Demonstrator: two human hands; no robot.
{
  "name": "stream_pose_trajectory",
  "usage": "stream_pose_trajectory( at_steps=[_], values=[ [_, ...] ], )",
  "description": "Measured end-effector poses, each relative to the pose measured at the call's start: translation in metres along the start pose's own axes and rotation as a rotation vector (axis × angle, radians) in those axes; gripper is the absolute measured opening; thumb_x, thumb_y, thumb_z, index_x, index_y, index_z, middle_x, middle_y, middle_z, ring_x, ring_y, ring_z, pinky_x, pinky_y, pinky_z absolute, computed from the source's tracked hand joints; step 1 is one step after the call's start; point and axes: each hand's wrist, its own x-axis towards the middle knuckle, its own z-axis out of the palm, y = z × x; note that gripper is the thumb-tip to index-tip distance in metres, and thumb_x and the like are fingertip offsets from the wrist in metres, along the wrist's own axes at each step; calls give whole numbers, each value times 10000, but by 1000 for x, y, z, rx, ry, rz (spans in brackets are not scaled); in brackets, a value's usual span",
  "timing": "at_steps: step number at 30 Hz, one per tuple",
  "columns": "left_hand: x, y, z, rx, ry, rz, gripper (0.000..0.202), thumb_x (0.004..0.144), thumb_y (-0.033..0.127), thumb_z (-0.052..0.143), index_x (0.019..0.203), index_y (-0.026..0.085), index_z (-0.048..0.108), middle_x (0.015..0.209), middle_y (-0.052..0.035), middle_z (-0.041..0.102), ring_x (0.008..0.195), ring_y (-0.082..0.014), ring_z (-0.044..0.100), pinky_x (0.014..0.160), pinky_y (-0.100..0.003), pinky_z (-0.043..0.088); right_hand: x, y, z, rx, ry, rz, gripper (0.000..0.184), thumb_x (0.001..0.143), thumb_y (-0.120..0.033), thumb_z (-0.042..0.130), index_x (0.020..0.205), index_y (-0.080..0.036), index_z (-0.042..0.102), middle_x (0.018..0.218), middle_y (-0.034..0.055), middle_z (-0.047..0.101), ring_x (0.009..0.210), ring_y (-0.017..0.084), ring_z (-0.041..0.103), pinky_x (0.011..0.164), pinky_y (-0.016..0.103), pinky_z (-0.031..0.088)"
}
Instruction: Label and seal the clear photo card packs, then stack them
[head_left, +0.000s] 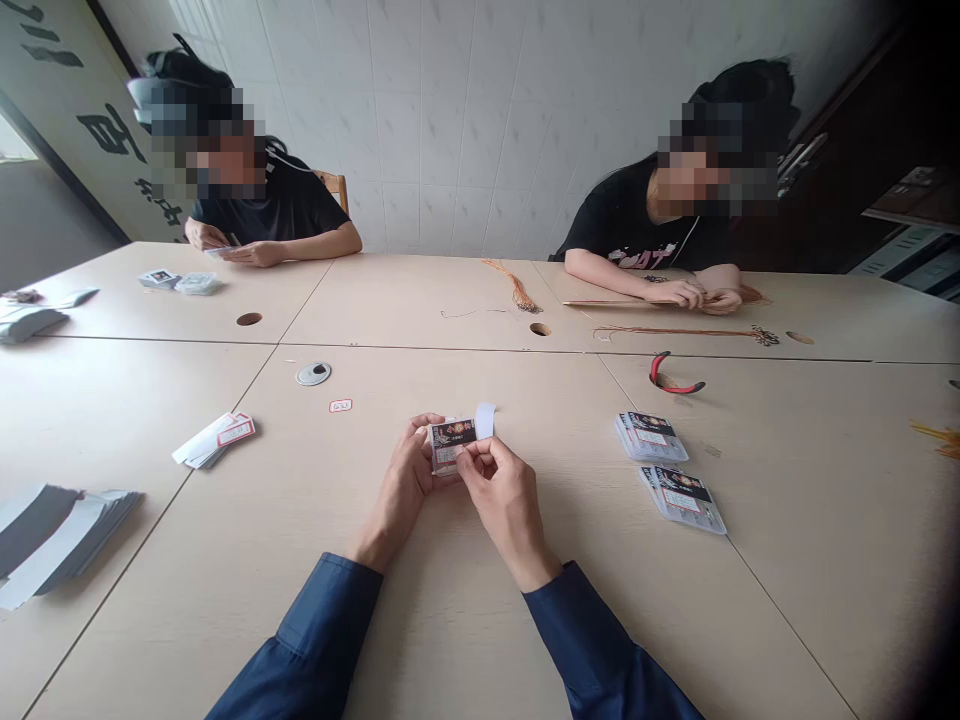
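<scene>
A small, flat, clear plastic packet with a black-and-white printed front (pixel 453 434) is held up over the middle of the pale wood counter (pixel 465 650), well in from its far edge. The left hand (pixel 409 468) is curled nearly closed around the packet's left side. The right hand (pixel 508 492) is almost closed too, its thumb and fingers pinching the lower right part. A plain white paper strip (pixel 486 419) shows beyond the packet's upper right corner.

Toward the counter's right edge lie two fanned stacks of similar clear packets (pixel 684 497), one just behind the other. Behind them, red-and-black curved handles (pixel 660 375) stand at a round hole. Left of the hands lie a small red-bordered white label (pixel 340 406) and a bundle of white paper strips (pixel 204 438); a thicker pile of grey-white strips (pixel 71 535) sits farther toward the left edge. Along the far edge sit two people in black shirts, with orange cords (pixel 517 290) lying between them.
</scene>
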Motion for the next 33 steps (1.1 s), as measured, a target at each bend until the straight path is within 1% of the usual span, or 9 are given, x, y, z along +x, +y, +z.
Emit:
stream_pose_trajectory(
  at_steps=[8, 14, 18, 22, 27, 33],
  values=[
    [-1, 0, 1, -4, 7, -7, 268, 934, 449, 516, 1103, 241, 498, 1104, -72, 686, 938, -239, 689, 849, -422, 546, -1, 0, 0, -4, 0, 15, 274, 860, -458, 574, 778, -201, 623, 683, 17, 671, 589, 158, 595, 563, 236, 415],
    [-1, 0, 0, 2, 7, -6, 251, 942, 432, 507, 1104, 241, 498, 1118, -75, 681, 944, -237, 685, 846, -426, 549, 0, 0, 0, -17, 0, 25, 269, 857, -452, 577, 779, -200, 627, 681, 19, 672, 589, 159, 595, 564, 237, 415],
    [0, 0, 0, 4, 9, -6, 230, 956, 411, 488, 1106, 237, 495, 1125, -78, 677, 932, -226, 681, 833, -416, 554, 0, 0, 0, -26, 0, 29, 271, 854, -456, 579, 778, -201, 627, 682, 19, 673, 591, 160, 596, 562, 234, 412],
    [0, -1, 0, -8, 6, 5, 241, 940, 414, 518, 1102, 236, 504, 1149, -82, 672, 949, -227, 675, 811, -399, 562, 0, 0, -1, -36, 1, 37, 266, 851, -451, 577, 773, -202, 626, 677, 15, 671, 588, 158, 592, 564, 232, 415],
    [1, -2, -1, -12, 8, 9, 271, 913, 416, 560, 1107, 234, 510, 1193, -95, 664, 959, -238, 678, 809, -415, 568, 0, 0, -1, -38, 0, 39, 270, 848, -453, 576, 777, -199, 629, 677, 17, 671, 589, 158, 596, 564, 234, 419],
    [1, -3, 0, 1, 6, 15, 251, 927, 386, 541, 1118, 228, 501, 1230, -105, 649, 973, -229, 671, 804, -395, 571, 0, 0, -1, -31, -7, 42, 282, 850, -468, 570, 786, -200, 629, 698, 23, 680, 608, 164, 611, 570, 238, 422]
  ],
)
